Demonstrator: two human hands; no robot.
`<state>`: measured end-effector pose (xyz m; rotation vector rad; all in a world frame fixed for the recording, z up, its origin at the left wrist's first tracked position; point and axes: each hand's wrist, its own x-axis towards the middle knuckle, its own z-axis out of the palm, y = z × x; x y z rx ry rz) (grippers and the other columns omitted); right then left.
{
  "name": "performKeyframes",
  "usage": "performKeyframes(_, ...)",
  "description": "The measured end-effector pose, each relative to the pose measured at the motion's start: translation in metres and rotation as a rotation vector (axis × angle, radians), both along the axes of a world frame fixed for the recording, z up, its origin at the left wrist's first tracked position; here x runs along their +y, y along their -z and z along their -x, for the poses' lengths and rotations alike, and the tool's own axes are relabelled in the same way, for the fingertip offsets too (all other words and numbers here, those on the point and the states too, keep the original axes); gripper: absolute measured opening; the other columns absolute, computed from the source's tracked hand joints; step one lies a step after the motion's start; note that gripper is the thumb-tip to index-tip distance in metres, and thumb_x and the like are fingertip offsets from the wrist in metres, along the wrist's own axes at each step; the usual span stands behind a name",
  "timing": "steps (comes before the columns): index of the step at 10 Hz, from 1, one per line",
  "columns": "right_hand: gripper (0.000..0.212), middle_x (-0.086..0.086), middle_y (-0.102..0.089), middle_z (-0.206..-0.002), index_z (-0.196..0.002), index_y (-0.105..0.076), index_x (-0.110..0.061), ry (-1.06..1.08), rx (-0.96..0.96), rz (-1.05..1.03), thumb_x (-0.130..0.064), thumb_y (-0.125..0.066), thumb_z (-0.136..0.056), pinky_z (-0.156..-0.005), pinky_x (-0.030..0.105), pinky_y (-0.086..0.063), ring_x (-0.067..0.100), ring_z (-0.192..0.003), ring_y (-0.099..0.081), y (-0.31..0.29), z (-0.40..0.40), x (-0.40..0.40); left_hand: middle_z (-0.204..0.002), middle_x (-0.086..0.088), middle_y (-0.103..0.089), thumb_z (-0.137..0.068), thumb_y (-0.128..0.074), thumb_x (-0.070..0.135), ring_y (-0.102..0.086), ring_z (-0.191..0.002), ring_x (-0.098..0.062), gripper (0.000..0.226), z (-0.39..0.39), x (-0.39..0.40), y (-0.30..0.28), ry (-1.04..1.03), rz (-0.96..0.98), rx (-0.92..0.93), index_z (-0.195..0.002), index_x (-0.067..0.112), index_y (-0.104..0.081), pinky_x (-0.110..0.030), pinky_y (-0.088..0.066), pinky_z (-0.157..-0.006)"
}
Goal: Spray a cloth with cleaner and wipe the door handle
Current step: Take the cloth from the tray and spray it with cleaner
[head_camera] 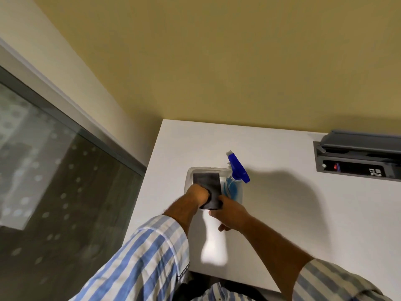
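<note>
We see one dark grey cloth (207, 187), folded into a flat rectangle with a soft matte surface, lying in one clear plastic tray (189, 177) with rounded corners on a smooth white table (282, 203). One spray bottle (235, 181) stands at the tray's right edge, touching it: translucent body with blue liquid, glossy blue trigger head, white nozzle. Left hand (198, 195) has its fingers curled over the cloth's left edge, gripping it. Right hand (230, 213) pinches the cloth's near right corner, thumb below pointing down at the table; remaining fingers are partly hidden, so we cannot tell their closure fully. Both sleeves are blue-and-white striped, two forearms bare. One grey recessed socket box (358, 161) with open lid sits in the table far right, well apart. Frosted dotted glass panel (54, 181) at left. Yellow wall (217, 61) behind. The hands cover the tray's near rim.
</note>
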<state>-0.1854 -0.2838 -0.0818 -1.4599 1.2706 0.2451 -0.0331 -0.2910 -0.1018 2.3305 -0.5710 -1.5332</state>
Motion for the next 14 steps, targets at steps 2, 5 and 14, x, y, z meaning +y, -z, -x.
performKeyframes(2, 0.025, 0.012, -0.074, -0.126, -0.125, -0.055, -0.028, -0.079, 0.020, -0.098, -0.039, -0.062, -0.104, -0.070, 0.023, -0.058, 0.022, -0.091, -0.077, 0.002, 0.002, -0.006, -0.127, -0.014, -0.069, -0.114, -0.051, 0.019, -0.065, -0.118, -0.030, 0.032, 0.002, 0.006, -0.001, -0.055, 0.066, -0.153, -0.135, 0.003, -0.067, -0.032, -0.050, -0.112)
performKeyframes(5, 0.069, 0.010, -0.062, -0.142, -0.156, -0.038, -0.023, 0.330, -0.266, -0.177, -0.051, -0.064, -0.100, -0.092, 0.047, -0.063, 0.030, -0.116, -0.071, -0.033, 0.013, 0.000, -0.089, -0.003, -0.073, -0.085, -0.065, -0.010, -0.066, -0.082, -0.022, 0.023, -0.012, 0.054, -0.064, -0.247, 0.480, -0.076, -0.086, 0.011, -0.073, -0.035, -0.055, -0.076)
performKeyframes(14, 0.026, 0.005, -0.073, -0.112, -0.107, -0.066, -0.023, 0.477, -0.552, -0.198, -0.037, -0.044, -0.112, -0.080, 0.025, -0.061, 0.014, -0.095, -0.070, -0.073, -0.018, 0.042, -0.137, -0.016, -0.073, -0.108, -0.059, 0.021, -0.070, -0.129, -0.033, 0.040, 0.003, 0.134, -0.104, -0.811, 0.577, 0.611, -0.147, 0.011, -0.058, -0.053, -0.045, -0.121)
